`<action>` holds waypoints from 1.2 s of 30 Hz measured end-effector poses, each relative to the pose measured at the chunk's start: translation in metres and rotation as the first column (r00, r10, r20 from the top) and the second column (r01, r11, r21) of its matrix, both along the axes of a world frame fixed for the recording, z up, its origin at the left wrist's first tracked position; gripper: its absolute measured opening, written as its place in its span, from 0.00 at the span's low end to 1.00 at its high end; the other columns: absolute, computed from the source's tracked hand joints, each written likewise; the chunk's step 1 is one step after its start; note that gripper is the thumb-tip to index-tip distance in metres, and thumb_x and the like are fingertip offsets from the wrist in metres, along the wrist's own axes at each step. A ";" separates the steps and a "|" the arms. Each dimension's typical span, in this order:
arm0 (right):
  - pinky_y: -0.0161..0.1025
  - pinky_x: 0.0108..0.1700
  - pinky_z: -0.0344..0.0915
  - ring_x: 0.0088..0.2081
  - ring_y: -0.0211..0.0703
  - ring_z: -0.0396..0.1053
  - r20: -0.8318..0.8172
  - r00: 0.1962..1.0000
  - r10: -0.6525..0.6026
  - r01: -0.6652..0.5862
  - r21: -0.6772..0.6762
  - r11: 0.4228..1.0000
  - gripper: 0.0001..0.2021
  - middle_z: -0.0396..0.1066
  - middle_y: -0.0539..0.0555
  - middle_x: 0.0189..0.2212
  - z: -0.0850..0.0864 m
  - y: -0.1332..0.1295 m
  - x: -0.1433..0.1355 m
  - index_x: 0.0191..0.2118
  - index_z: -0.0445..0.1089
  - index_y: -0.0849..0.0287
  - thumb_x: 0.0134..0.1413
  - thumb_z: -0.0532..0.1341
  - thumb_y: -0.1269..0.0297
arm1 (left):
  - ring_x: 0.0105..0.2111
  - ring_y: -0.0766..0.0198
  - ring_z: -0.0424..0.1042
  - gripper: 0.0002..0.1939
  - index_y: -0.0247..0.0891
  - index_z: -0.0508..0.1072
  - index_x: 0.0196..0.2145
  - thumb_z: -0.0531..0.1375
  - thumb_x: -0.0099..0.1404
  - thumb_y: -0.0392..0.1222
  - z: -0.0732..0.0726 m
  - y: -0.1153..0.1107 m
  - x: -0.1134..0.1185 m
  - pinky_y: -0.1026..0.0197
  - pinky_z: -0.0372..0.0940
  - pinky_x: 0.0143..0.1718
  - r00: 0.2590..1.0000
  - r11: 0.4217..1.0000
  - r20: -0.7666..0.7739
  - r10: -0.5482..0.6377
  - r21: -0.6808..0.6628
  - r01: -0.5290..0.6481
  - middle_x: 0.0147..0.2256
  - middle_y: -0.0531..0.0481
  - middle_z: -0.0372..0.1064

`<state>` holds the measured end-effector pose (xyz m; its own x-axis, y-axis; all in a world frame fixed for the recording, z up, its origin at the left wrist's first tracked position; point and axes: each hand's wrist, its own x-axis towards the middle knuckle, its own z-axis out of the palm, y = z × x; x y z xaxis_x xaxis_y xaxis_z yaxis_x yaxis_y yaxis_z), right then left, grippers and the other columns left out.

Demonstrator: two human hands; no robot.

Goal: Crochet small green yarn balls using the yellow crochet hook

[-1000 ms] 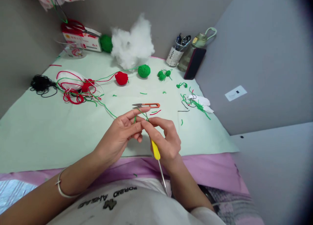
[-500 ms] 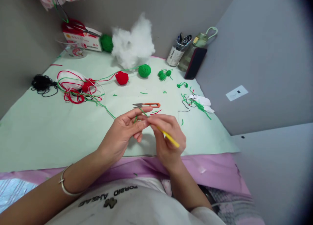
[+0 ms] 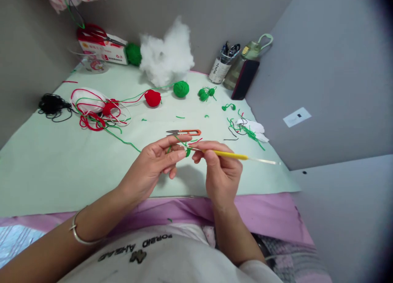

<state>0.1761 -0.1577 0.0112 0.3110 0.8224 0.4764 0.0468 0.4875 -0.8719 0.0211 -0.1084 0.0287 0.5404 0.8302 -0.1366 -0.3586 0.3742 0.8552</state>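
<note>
My right hand (image 3: 222,170) grips a yellow-handled crochet hook (image 3: 230,155) between thumb and fingers, its metal shaft pointing left. At the hook's left end hangs a small piece of green crochet (image 3: 188,152). My left hand (image 3: 155,162) pinches green yarn by that piece, its index finger stretched out with a strand running over it. From there the green strand (image 3: 124,141) trails left across the table toward a tangle. Just beyond my fingers lie orange thread snips (image 3: 192,132). My left fingers partly hide the yarn.
Red yarn (image 3: 152,98) and green yarn balls (image 3: 181,89) sit mid-table, before white stuffing (image 3: 167,53). A white yarn tangle (image 3: 89,100) and black yarn (image 3: 53,105) lie left. Green scraps (image 3: 253,133) lie right. A bottle (image 3: 235,72), phone (image 3: 245,80) and pen cup (image 3: 220,68) stand behind.
My right hand has shifted slightly right, away from the left. The hook has swung from slanting toward me to nearly level, and the green piece now shows between my hands.
</note>
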 end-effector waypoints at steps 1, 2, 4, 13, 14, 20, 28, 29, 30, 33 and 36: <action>0.39 0.34 0.75 0.32 0.38 0.76 -0.050 0.998 0.033 -0.034 -0.022 0.999 0.08 0.82 0.52 0.38 0.000 0.000 0.001 0.42 0.80 0.52 0.70 0.62 0.63 | 0.20 0.75 0.50 0.11 0.42 0.86 0.45 0.71 0.63 0.39 0.000 0.001 -0.001 0.71 0.61 0.21 1.000 1.000 -0.002 -0.009 -0.010 0.009 0.27 0.56 0.67; 0.38 0.34 0.75 0.31 0.37 0.76 -0.093 0.993 0.069 -0.073 -0.039 0.997 0.09 0.82 0.51 0.37 0.001 -0.001 0.002 0.42 0.79 0.52 0.71 0.61 0.62 | 0.20 0.75 0.50 0.11 0.42 0.86 0.45 0.71 0.64 0.39 0.001 0.001 -0.002 0.71 0.61 0.20 1.000 0.999 -0.003 -0.022 -0.026 0.022 0.27 0.56 0.67; 0.38 0.34 0.76 0.30 0.37 0.77 -0.110 0.989 0.096 -0.102 -0.045 0.994 0.10 0.81 0.51 0.37 0.001 -0.002 0.004 0.42 0.77 0.53 0.72 0.59 0.61 | 0.20 0.76 0.49 0.10 0.42 0.86 0.45 0.70 0.65 0.39 0.002 0.002 -0.004 0.71 0.60 0.20 0.999 0.998 -0.005 -0.034 -0.043 0.034 0.28 0.56 0.69; 0.41 0.45 0.77 0.45 0.45 0.79 0.644 0.690 -0.332 0.138 0.333 0.933 0.16 0.79 0.54 0.46 -0.009 -0.012 0.001 0.52 0.78 0.48 0.66 0.62 0.74 | 0.20 0.75 0.54 0.19 0.42 0.84 0.52 0.73 0.62 0.40 0.001 -0.002 -0.001 0.72 0.62 0.22 1.000 0.995 0.021 -0.008 -0.097 0.010 0.25 0.58 0.63; 0.41 0.44 0.77 0.44 0.44 0.79 0.598 0.732 -0.327 0.154 0.321 0.934 0.15 0.79 0.54 0.44 -0.008 -0.011 0.001 0.52 0.78 0.48 0.67 0.62 0.74 | 0.19 0.76 0.50 0.18 0.40 0.84 0.51 0.73 0.62 0.40 0.000 -0.001 -0.001 0.73 0.60 0.21 0.999 0.988 0.043 -0.023 -0.152 0.029 0.23 0.59 0.60; 0.40 0.31 0.74 0.29 0.39 0.73 0.108 0.990 -0.091 0.083 0.080 0.993 0.09 0.79 0.53 0.36 0.002 -0.002 -0.001 0.41 0.79 0.53 0.70 0.60 0.64 | 0.18 0.77 0.48 0.14 0.39 0.85 0.47 0.71 0.63 0.36 0.002 0.000 0.000 0.74 0.58 0.19 0.997 0.990 0.065 -0.034 -0.132 0.042 0.25 0.58 0.63; 0.42 0.44 0.79 0.43 0.43 0.80 0.520 0.799 -0.303 0.176 0.279 0.944 0.15 0.81 0.54 0.44 -0.008 -0.006 -0.005 0.51 0.79 0.49 0.66 0.63 0.74 | 0.19 0.78 0.51 0.17 0.40 0.85 0.47 0.72 0.60 0.33 0.001 -0.003 0.006 0.74 0.61 0.20 0.998 0.992 0.070 0.010 -0.125 -0.001 0.27 0.58 0.64; 0.42 0.45 0.79 0.46 0.44 0.79 0.567 0.754 -0.332 0.175 0.313 0.933 0.15 0.81 0.55 0.46 -0.009 -0.007 -0.004 0.52 0.79 0.49 0.66 0.63 0.75 | 0.18 0.78 0.48 0.16 0.39 0.85 0.47 0.72 0.60 0.33 0.001 -0.001 0.005 0.75 0.59 0.19 0.996 0.984 0.091 -0.006 -0.177 0.022 0.25 0.59 0.60; 0.42 0.45 0.78 0.46 0.45 0.79 0.578 0.734 -0.356 0.174 0.346 0.922 0.15 0.81 0.56 0.46 -0.010 -0.007 -0.003 0.51 0.79 0.50 0.66 0.63 0.75 | 0.18 0.78 0.45 0.14 0.37 0.85 0.46 0.71 0.61 0.34 0.001 0.000 0.005 0.76 0.57 0.18 0.994 0.974 0.111 -0.017 -0.224 0.042 0.23 0.60 0.57; 0.42 0.38 0.78 0.37 0.42 0.78 0.394 0.872 -0.291 0.216 0.226 0.950 0.11 0.80 0.54 0.39 -0.007 -0.005 0.001 0.48 0.79 0.51 0.69 0.61 0.71 | 0.19 0.78 0.42 0.11 0.32 0.85 0.42 0.71 0.60 0.32 0.002 0.004 0.003 0.77 0.52 0.16 0.989 0.956 0.150 0.004 -0.291 0.040 0.23 0.59 0.56; 0.40 0.31 0.74 0.30 0.39 0.74 0.160 0.971 -0.177 0.163 0.098 0.982 0.09 0.79 0.53 0.35 -0.002 -0.001 0.002 0.42 0.79 0.53 0.70 0.60 0.66 | 0.18 0.77 0.44 0.10 0.35 0.86 0.42 0.70 0.61 0.32 0.002 0.003 0.002 0.77 0.54 0.16 0.994 0.977 0.106 0.030 -0.211 -0.008 0.24 0.57 0.62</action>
<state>0.1783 -0.1591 0.0092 0.3530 0.7194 0.5982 0.2772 0.5302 -0.8013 0.0227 -0.1050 0.0305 0.5459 0.7994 -0.2509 -0.4530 0.5335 0.7143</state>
